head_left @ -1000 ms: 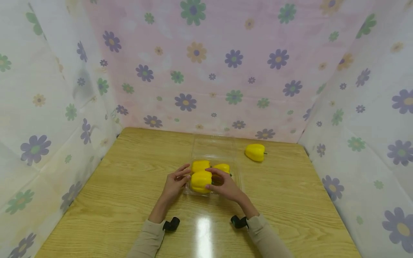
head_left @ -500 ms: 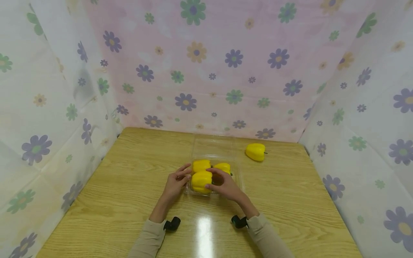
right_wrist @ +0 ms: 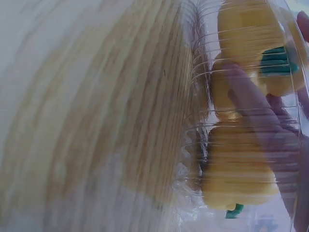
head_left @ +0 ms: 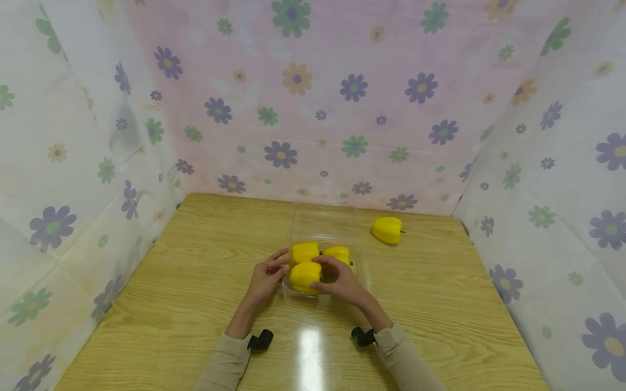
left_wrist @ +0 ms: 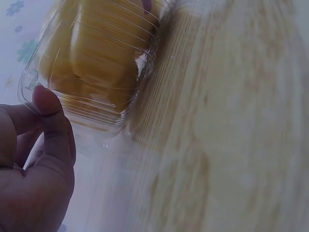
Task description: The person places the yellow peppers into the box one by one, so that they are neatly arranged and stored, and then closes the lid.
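Note:
In the head view a clear plastic clamshell container [head_left: 363, 266] stands mid-table, its lid [head_left: 324, 222] folded back. Inside are three yellow bell peppers: front left [head_left: 304, 277], back left [head_left: 304, 252] and back right [head_left: 337, 252]. My left hand [head_left: 264, 279] pinches the container's left rim, thumb at the edge in the left wrist view. My right hand [head_left: 342, 282] reaches in from the right and grips the front-left pepper, index finger at its back and thumb at its front. Through the ribbed wall, the right wrist view shows a finger [right_wrist: 256, 99] among the peppers and green stems.
Another yellow bell pepper [head_left: 387, 231] lies on the wooden table [head_left: 430, 304], behind and to the right of the container. Flower-printed cloth [head_left: 323, 98] hangs at the back and both sides. Black wrist cameras [head_left: 261, 340] sit at the sleeves.
The front-left pepper has settled slightly lower and toward the front of the container, under my right fingers. My left hand stays at the rim.

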The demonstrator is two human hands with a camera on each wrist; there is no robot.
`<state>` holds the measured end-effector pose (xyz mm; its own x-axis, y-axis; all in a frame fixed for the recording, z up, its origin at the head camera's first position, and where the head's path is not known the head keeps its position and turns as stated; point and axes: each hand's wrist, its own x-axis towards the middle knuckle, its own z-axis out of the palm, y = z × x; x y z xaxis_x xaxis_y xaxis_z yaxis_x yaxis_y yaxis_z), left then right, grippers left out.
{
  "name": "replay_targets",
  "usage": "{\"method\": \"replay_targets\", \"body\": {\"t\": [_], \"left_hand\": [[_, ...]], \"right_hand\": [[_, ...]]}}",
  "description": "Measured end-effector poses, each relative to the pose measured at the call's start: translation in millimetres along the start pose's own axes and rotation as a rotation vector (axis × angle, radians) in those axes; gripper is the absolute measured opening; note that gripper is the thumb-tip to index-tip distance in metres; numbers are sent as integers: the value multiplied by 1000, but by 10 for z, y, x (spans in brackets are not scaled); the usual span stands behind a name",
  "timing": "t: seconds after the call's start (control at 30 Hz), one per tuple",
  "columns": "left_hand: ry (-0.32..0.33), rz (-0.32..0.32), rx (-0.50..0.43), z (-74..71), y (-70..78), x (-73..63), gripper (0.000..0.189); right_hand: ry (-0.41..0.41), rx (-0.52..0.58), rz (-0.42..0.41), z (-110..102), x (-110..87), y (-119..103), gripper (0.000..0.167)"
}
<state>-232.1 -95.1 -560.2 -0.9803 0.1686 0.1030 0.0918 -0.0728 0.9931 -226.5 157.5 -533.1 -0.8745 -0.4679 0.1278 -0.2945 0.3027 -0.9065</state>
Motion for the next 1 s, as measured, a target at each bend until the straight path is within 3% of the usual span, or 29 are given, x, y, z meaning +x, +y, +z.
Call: {"method": "replay_targets", "body": {"t": [1.0], "left_hand": [[11,17,-14,-1,-6,-5,25]], "right_hand": [[-66,-45,12,-18,35,18,57]]}}
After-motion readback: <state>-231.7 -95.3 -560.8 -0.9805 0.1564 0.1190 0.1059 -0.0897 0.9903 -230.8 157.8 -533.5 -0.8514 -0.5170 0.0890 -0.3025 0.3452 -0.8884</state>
